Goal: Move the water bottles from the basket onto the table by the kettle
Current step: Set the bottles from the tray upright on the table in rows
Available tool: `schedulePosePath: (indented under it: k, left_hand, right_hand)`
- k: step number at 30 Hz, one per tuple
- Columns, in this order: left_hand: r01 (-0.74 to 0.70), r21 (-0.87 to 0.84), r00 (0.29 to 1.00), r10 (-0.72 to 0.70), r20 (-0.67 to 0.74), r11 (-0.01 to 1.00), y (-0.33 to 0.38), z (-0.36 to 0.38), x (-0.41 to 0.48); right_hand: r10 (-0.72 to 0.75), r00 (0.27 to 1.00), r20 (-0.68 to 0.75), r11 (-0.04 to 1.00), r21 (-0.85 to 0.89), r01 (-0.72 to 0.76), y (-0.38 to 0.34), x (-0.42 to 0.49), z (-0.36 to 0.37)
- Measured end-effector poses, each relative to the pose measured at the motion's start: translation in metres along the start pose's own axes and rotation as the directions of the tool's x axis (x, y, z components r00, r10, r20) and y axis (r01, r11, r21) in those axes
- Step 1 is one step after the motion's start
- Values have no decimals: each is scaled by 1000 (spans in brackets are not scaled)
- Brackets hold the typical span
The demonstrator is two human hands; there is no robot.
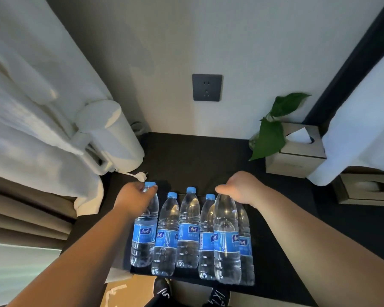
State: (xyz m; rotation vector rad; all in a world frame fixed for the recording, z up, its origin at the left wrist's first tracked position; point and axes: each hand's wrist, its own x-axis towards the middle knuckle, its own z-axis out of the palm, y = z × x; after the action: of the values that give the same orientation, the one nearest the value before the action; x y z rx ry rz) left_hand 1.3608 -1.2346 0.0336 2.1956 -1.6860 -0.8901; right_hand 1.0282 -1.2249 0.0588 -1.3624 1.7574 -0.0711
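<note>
Several clear water bottles with blue caps and blue labels stand upright in a row near the front edge of the black table (200, 156). My left hand (133, 196) grips the neck of the leftmost bottle (143, 235). My right hand (239, 189) is closed over the top of a front bottle (226, 240) at the right end, hiding its cap. Another bottle stands partly hidden behind that one. The white kettle (113, 138) stands at the table's back left. No basket can be seen.
A white plug (140, 175) lies just beyond the leftmost bottle. A leafy plant (268, 134) and a tissue box (297, 151) sit at the back right, a second tissue box (368, 189) further right. White curtain hangs at left. A wall socket (207, 87) is above.
</note>
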Motion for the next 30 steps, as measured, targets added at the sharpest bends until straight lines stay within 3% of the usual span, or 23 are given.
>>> schedulePosePath:
  k: [6,13,18,24,30]
  left_hand:
    - [-130,59,984,136,-116,990,23,-17,-1]
    - [-219,0,940,211,-268,976,45,-51,7]
    - [-278,-90,931,246,-269,956,71,-69,29]
    - [-411,-59,888,386,-249,910,102,-76,68]
    - [-453,-68,879,433,-201,889,118,-72,113]
  right_hand:
    - [-170,985,18,969,-177,170,-37,-21,-30]
    - [-282,942,-181,944,-229,239,-81,-35,-53]
    - [-324,895,-307,937,-236,258,-114,-27,-61]
    - [-333,834,-441,933,-282,223,-152,-1,-51]
    - [-317,809,-495,933,-315,173,-176,31,-44]
